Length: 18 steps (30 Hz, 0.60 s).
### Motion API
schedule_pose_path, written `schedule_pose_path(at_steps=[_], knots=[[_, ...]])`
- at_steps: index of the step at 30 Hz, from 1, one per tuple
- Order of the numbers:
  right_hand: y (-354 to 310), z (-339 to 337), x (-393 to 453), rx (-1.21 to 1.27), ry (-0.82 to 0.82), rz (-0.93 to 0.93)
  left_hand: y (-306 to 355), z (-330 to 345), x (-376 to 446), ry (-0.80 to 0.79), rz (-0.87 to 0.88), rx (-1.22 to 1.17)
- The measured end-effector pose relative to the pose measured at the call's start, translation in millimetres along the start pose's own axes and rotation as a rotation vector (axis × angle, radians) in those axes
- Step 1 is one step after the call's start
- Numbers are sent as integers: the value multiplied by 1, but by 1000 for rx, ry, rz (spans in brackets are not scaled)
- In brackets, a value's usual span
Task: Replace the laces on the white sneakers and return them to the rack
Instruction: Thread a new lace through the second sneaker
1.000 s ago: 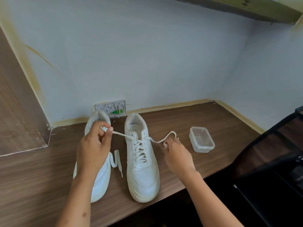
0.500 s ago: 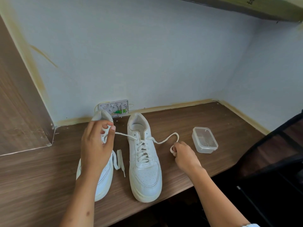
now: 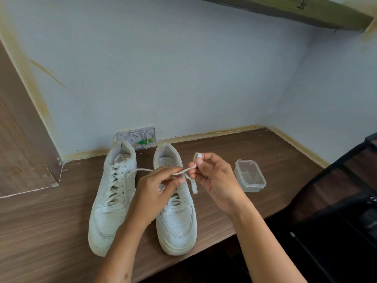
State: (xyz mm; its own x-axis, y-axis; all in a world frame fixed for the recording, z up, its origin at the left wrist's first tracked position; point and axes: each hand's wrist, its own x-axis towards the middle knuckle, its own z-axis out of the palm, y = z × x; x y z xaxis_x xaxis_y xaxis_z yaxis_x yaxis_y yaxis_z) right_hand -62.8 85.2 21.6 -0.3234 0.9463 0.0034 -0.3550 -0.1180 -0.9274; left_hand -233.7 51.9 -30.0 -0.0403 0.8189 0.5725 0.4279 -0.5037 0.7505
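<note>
Sneakers [image 3: 142,197] stand side by side on the desk [image 3: 244,152], toes toward the person. The step in hand seems to be tying the right sneaker's lace [image 3: 189,176]. The left hand [image 3: 157,190] pinches one end; the right hand [image 3: 214,178] pinches the other, held as a loop. Next the ends must cross and be pulled tight.

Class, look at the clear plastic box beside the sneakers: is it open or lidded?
Cannot tell: the box stands upright, but its clear top hides whether a lid sits on it.
</note>
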Motion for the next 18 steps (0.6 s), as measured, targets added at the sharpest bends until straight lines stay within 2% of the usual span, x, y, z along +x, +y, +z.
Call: schedule_pose_path(at_steps=[7, 10, 11, 13, 14, 16, 18], knots=[[7, 8, 4, 4, 25, -35, 2, 0, 4, 85, -66, -201], [11, 14, 5, -18, 79, -28, 4, -3, 6, 151, -42, -194], [13, 18, 5, -119, 145, -57, 4, -5, 6, 178, -49, -175], [19, 20, 5, -506, 327, -223, 0, -9, 6, 205, -66, -74], [20, 21, 5, -681, 347, -325, -3, -11, 6, 194, -59, 6], [19, 25, 8, -850, 195, -438, -7, -15, 7, 154, -16, 143], [22, 27, 12, -938, 12, -432, -7, -16, 9, 138, -9, 154]])
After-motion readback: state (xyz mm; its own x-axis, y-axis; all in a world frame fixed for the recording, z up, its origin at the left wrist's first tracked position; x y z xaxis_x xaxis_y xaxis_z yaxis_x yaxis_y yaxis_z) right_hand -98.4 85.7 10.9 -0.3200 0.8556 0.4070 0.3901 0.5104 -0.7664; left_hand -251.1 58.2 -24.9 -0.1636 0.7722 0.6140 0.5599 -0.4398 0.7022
